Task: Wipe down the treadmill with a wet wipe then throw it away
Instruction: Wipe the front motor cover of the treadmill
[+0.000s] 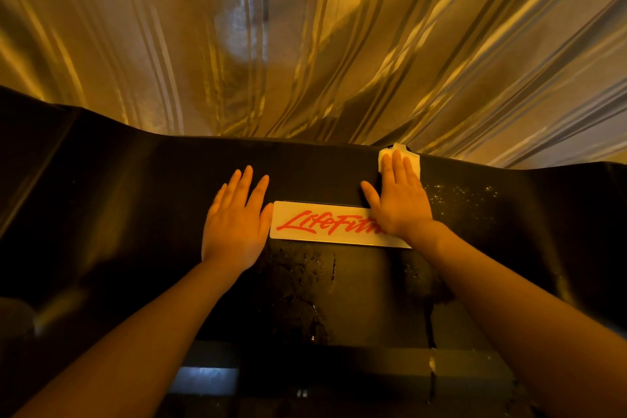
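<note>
Here, wiping is underway: my right hand (398, 200) presses the wet wipe (400, 159) flat at one o'clock on the treadmill (135, 200) hood; my left hand (237, 217), fingers straight, braces. Next, probably the dry left side.

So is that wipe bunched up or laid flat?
Flat: the wipe lies spread on the black treadmill under the right hand's straight fingers.
</note>
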The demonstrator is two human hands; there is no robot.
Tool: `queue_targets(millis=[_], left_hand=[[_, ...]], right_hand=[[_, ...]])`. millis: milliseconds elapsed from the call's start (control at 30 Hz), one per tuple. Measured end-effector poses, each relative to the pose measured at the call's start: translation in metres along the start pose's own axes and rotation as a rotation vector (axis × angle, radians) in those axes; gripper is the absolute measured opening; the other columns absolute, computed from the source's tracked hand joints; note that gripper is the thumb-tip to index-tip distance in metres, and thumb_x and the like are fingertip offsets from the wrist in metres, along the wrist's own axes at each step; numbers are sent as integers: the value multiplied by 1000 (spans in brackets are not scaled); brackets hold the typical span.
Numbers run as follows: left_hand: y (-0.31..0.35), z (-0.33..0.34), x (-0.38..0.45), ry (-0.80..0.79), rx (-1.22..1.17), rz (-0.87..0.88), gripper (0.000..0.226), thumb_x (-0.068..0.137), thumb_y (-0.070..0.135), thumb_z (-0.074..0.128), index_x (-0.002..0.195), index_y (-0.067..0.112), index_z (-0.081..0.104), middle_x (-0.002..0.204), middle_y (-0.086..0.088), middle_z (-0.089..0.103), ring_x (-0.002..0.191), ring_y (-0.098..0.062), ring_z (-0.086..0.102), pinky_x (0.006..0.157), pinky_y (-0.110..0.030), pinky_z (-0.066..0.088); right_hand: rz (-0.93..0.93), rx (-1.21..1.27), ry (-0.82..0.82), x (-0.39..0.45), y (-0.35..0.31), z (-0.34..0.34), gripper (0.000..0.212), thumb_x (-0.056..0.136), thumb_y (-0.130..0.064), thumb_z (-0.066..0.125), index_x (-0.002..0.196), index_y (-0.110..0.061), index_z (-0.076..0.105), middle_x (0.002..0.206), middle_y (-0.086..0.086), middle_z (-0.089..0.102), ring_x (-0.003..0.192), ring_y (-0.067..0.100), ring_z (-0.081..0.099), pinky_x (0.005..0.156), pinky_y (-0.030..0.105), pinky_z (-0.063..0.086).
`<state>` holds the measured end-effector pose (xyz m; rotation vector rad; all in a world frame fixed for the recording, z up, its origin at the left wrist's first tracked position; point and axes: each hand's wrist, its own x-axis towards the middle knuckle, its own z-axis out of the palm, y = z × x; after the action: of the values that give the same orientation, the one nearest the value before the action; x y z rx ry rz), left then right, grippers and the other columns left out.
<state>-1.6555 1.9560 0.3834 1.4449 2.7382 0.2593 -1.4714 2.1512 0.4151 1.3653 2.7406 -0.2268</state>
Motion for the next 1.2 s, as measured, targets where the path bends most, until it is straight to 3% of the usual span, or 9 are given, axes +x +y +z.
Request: queue_targets(millis=[433,667,867,1100,1200], left_hand=[[0,-1,1,-19,12,-6,58,103,46,21,155,24,10,164,-4,2,150,-21,-4,119,-36,0],[1,-2,0,-25,16,-6,58,103,46,21,155,24,10,164,-4,2,150,-21,-3,119,-36,1],[2,-2,0,-29,19,-12,57,103,45,21,155,25,8,164,-4,1,150,-20,-5,119,-35,-1],[1,-3,0,-41,9,-3,57,104,45,20,155,25,8,164,-4,0,150,-20,-6,120,-36,-1],[1,-3,-1,-52,24,0,57,103,46,19,155,25,5,164,-4,-1,150,-21,-7,120,-38,-2]], right_hand=[[-71,-35,-25,-41,13,12,89,87,-69,10,155,-14,-7,162,8,-12,149,24,-11,117,32,-6],[-16,-10,-33,-11,16,-1,81,98,-60,25,155,-12,-5,163,11,-9,150,26,-9,118,34,-5],[-8,24,-37,-10,17,-3,81,97,-61,26,155,-13,-3,163,10,-8,150,26,-8,120,37,0],[-72,8,-55,-50,15,7,88,88,-70,14,155,-16,-5,162,6,-10,149,22,-9,116,31,-6],[-66,36,-13,-56,11,9,83,91,-67,17,156,-19,-1,164,4,-4,150,22,-5,113,30,-6]])
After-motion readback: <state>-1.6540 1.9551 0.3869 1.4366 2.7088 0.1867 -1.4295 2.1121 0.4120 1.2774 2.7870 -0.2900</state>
